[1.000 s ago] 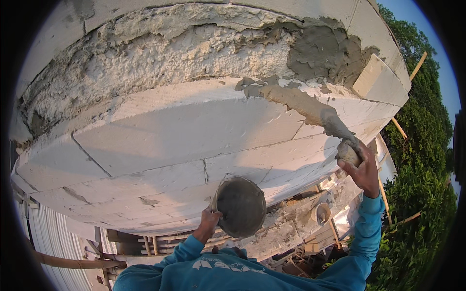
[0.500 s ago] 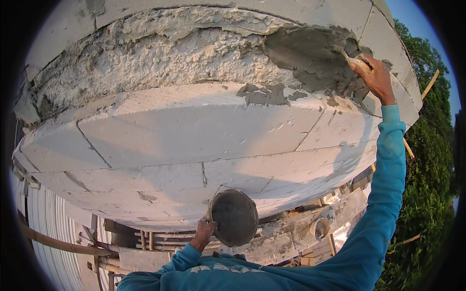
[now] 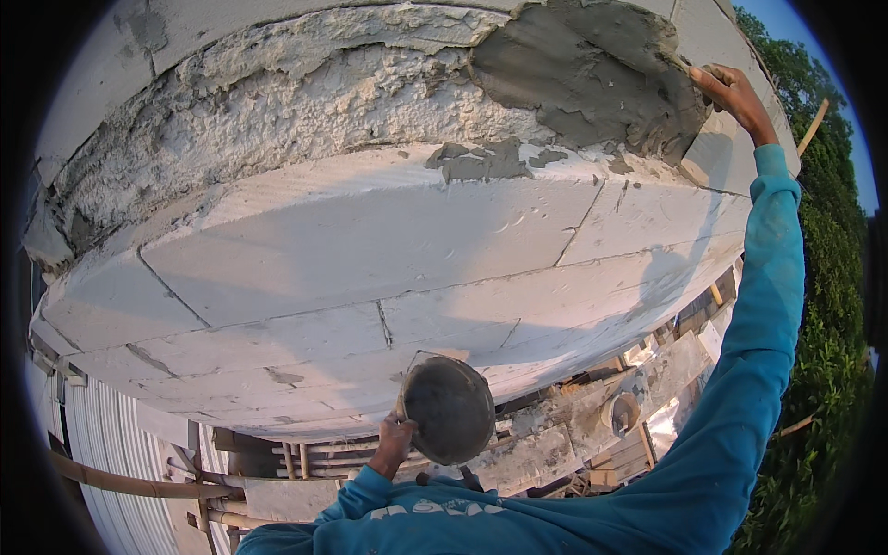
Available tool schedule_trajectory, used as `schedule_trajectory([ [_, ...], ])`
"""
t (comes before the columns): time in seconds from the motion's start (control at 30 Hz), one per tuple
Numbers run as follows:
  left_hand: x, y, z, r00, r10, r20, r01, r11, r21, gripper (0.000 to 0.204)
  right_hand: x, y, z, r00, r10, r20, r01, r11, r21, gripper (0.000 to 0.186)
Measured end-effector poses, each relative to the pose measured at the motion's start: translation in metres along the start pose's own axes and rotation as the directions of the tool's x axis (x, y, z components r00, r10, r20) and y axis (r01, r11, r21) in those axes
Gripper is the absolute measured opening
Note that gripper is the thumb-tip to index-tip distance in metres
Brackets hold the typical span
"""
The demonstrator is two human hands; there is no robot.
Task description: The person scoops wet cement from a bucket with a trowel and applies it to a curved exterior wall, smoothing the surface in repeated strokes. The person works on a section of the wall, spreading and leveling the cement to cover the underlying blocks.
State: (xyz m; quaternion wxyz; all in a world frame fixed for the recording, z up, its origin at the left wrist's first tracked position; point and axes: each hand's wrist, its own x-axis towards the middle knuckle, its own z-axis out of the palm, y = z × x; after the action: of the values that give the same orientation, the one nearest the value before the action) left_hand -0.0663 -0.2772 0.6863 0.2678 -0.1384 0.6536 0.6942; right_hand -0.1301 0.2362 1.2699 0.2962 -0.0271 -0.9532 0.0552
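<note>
My left hand (image 3: 393, 439) grips the rim of a round dark bucket (image 3: 450, 410), holding it close to the front of my body. Grey mortar appears to lie inside it. High on the right, my right hand (image 3: 737, 95) is closed around a trowel (image 3: 683, 64), whose handle is mostly covered by the fingers. The trowel is at the right edge of a smeared patch of wet grey mortar (image 3: 592, 79); its blade is hard to make out. Left of this patch runs a rough, pale band of wall (image 3: 305, 116). Mortar splashes (image 3: 481, 159) stick to the ledge below.
The white block wall (image 3: 370, 250) fills most of the view. Below are scaffold planks (image 3: 532, 460), a second bucket (image 3: 620, 413), a bamboo pole (image 3: 139, 479) and corrugated sheeting (image 3: 111, 435). Green trees (image 3: 832, 324) stand on the right.
My right hand with the trowel has moved up and right, to the edge of the mortar patch. The patch looks smoother and more spread out. My left hand still holds the bucket.
</note>
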Motion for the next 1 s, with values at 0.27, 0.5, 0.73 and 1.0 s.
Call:
schedule_trajectory([
  [0.27, 0.023, -0.02, -0.001, 0.997, 0.067, 0.039, -0.065, 0.997, -0.048, 0.027, -0.062, 0.017, 0.012, 0.861, -0.04, -0.507, -0.186, 0.902, -0.389, 0.082],
  [0.5, -0.001, 0.007, -0.002, 0.998, -0.061, -0.026, 0.063, 0.996, 0.068, 0.036, -0.22, -0.07, 0.113, 0.958, -0.156, -0.239, 0.068, 0.938, -0.341, 0.051],
  [0.73, 0.012, 0.007, 0.002, 0.989, 0.045, 0.144, -0.046, 0.999, 0.003, 0.034, -0.409, -0.13, 0.261, 0.894, 0.006, 0.448, 0.127, 0.956, -0.266, 0.049],
  [1.0, 0.001, 0.036, -0.012, 0.982, 0.134, 0.13, -0.16, 0.964, 0.214, 0.033, -0.435, -0.151, 0.31, 0.804, 0.159, 0.573, 0.103, 0.912, -0.396, 0.023],
])
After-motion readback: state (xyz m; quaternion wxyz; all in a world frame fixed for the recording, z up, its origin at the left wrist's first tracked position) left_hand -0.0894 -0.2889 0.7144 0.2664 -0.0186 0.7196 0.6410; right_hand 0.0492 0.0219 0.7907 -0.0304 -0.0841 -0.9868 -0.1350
